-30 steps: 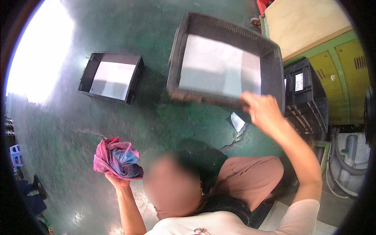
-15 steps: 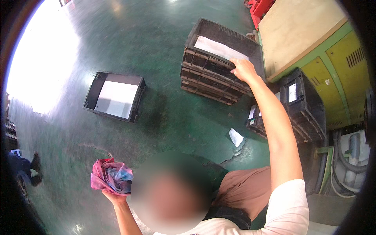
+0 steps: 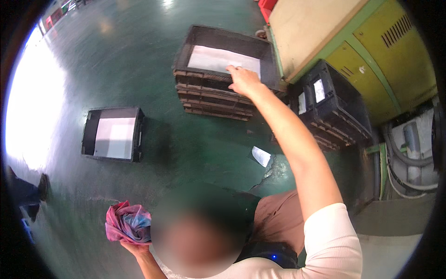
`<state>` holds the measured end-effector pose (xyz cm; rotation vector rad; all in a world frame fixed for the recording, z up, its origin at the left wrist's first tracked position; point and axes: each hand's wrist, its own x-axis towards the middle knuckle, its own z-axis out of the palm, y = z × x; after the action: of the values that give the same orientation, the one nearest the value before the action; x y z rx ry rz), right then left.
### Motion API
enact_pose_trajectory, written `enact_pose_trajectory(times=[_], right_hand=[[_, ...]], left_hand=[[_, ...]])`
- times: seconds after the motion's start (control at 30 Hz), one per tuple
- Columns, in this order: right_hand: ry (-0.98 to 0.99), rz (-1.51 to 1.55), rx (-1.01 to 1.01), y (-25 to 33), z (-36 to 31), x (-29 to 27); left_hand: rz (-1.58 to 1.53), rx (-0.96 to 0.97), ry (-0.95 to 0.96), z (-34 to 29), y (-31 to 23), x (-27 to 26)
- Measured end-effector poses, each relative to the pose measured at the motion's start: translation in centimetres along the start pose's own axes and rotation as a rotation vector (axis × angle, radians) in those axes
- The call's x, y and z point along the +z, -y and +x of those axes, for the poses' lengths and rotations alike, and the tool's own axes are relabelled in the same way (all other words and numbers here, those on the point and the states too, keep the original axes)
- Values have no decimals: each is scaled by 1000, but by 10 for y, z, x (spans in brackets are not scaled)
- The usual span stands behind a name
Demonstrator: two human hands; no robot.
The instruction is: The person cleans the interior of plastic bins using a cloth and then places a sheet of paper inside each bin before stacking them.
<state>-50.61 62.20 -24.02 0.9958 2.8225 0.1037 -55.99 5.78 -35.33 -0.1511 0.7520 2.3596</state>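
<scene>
Now — right hand (image 3: pixel 245 82) looser — over black crate (image 3: pixel 232 41)

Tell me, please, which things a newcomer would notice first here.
Probably the pink-and-blue cloth in the left hand, bright against the green floor. Then perhaps the stack of black crates farther ahead, the right hand at its near rim. A separate crate stands on the floor at left.

I'd call this a workshop or factory floor: the green floor (image 3: pixel 181 153) underfoot is worn, glossy and cracked, a stack of black plastic crates (image 3: pixel 213 100) stands on it with 1 separate crate (image 3: pixel 138 135) well apart, and over on the right there's a yellow-green metal cabinet (image 3: pixel 371 60) with slotted vents (image 3: pixel 397 31), near a thick grey pipe (image 3: pixel 412 139) and curved hoses (image 3: pixel 420 161).
</scene>
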Motion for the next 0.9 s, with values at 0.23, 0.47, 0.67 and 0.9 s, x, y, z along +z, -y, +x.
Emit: enact_pose_trajectory(times=[0.23,0.47,0.67,0.9], right_hand=[[-653,20,-441,43,-50,12],[-419,563,450,-26,-96,145],[-149,1247,983,-139,-69,200],[-178,1043,698,-144,-60,216]], left_hand=[[16,-30,-137,5,-3,10],[97,-27,-228,27,3,10],[135,-45,-296,30,32,47],[164,-70,-205,39,62,55]])
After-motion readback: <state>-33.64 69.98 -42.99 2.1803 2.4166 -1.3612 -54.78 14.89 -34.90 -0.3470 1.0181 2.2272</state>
